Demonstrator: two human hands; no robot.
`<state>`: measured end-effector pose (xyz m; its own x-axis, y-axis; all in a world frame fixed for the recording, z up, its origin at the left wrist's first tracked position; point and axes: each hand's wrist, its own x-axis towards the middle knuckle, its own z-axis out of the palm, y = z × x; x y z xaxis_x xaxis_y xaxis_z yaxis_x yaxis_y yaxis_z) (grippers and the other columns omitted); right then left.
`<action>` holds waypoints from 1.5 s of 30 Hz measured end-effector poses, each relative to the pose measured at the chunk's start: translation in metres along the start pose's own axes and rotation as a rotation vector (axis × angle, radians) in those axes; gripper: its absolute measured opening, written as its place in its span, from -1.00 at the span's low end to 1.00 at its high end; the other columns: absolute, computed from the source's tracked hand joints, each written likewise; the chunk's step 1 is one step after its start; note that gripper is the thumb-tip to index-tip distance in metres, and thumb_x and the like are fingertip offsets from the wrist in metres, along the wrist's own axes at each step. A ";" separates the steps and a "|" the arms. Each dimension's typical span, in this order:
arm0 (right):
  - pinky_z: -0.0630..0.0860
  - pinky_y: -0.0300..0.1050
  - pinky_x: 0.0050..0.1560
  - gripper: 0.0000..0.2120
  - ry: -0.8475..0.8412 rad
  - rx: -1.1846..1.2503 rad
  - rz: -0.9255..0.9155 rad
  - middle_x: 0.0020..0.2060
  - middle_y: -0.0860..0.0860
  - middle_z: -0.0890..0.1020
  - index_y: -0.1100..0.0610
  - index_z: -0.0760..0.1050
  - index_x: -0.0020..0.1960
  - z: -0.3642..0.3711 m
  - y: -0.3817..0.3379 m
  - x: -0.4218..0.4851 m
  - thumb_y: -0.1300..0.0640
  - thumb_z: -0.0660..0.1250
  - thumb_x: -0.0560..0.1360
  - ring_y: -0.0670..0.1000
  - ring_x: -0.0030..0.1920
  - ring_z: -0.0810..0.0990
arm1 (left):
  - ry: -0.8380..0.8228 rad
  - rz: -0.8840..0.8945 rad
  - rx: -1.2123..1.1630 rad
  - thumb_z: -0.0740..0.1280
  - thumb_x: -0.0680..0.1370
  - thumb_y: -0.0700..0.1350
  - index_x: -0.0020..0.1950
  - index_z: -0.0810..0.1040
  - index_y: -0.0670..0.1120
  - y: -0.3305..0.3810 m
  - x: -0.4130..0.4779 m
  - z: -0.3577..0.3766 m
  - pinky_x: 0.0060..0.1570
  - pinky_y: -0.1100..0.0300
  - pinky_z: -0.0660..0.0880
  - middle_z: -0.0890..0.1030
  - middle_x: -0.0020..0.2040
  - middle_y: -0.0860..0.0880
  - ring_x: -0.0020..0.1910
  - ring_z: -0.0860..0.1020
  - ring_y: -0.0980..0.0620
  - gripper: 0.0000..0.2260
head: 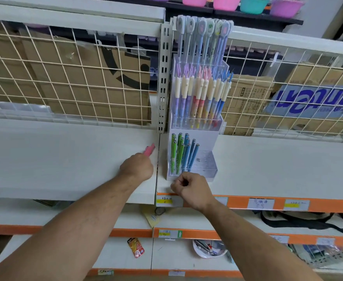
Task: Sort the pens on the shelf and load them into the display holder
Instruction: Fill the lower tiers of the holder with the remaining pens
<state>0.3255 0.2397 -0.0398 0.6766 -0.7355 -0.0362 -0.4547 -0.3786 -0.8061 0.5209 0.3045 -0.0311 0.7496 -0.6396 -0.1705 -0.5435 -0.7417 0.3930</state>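
A clear tiered display holder (205,165) stands on the white shelf (65,159) by the centre post. Its front tier holds green pens (175,155) on the left and blue pens (190,155) beside them; the right part of that tier shows bare holes. The upper tiers carry pastel pens (199,98) and tall topped pens (205,33). My left hand (138,166) grips pink pens (150,150) left of the holder, their ends sticking out above my fist. Curled loosely, my right hand (188,189) sits just in front of the holder's base, and I see nothing in it.
Wire mesh (75,78) backs the shelf, with cardboard boxes behind it. The slotted upright post (163,78) stands just left of the holder. Orange price rails (267,203) edge the shelves. Lower shelves hold a snack packet (136,247), a bowl (209,249) of small items and black straps (308,220).
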 end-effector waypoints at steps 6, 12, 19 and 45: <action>0.56 -0.15 -0.18 -0.87 -0.018 0.026 -0.011 -0.34 -0.08 0.65 0.05 0.57 -0.27 0.000 0.001 -0.001 0.08 0.44 0.43 -0.10 -0.27 0.59 | -0.080 -0.196 -0.923 0.09 0.66 -0.18 0.13 0.44 -0.15 -0.009 -0.044 -0.002 -0.44 0.19 0.41 0.53 -0.22 -0.16 -0.37 0.48 -0.06 -0.84; 0.44 -0.25 -0.26 -0.76 -0.106 0.242 -0.061 -0.44 -0.15 0.53 0.06 0.55 -0.32 -0.013 -0.007 -0.004 0.04 0.46 0.49 -0.16 -0.38 0.47 | -0.135 -0.002 -1.000 0.19 0.68 -0.17 0.10 0.52 -0.13 -0.001 -0.108 0.010 -0.31 0.09 0.56 0.63 -0.32 -0.06 -0.35 0.61 -0.02 -0.88; 0.34 -0.30 -0.39 -0.77 -0.127 0.411 -0.141 -0.52 -0.18 0.38 0.22 0.51 -0.26 -0.046 -0.006 -0.014 0.16 0.47 0.49 -0.13 -0.44 0.33 | -0.185 0.062 -0.945 0.16 0.68 -0.17 0.06 0.52 -0.08 0.051 -0.156 0.040 -0.31 0.13 0.55 0.64 -0.33 -0.04 -0.31 0.65 -0.04 -0.85; 0.63 -0.11 -0.39 -0.83 0.144 0.301 -0.138 -0.28 0.05 0.68 0.04 0.55 -0.13 -0.128 -0.023 0.045 0.23 0.32 0.61 0.07 -0.24 0.71 | -0.144 0.167 -0.941 0.22 0.67 -0.17 0.02 0.59 -0.07 0.061 -0.113 0.042 -0.27 0.39 0.46 0.69 -0.18 -0.03 -0.21 0.64 0.11 -0.85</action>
<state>0.2925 0.1436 0.0530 0.6214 -0.7687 0.1518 -0.1589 -0.3134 -0.9362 0.3872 0.3231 -0.0259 0.6025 -0.7872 -0.1316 -0.0662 -0.2136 0.9747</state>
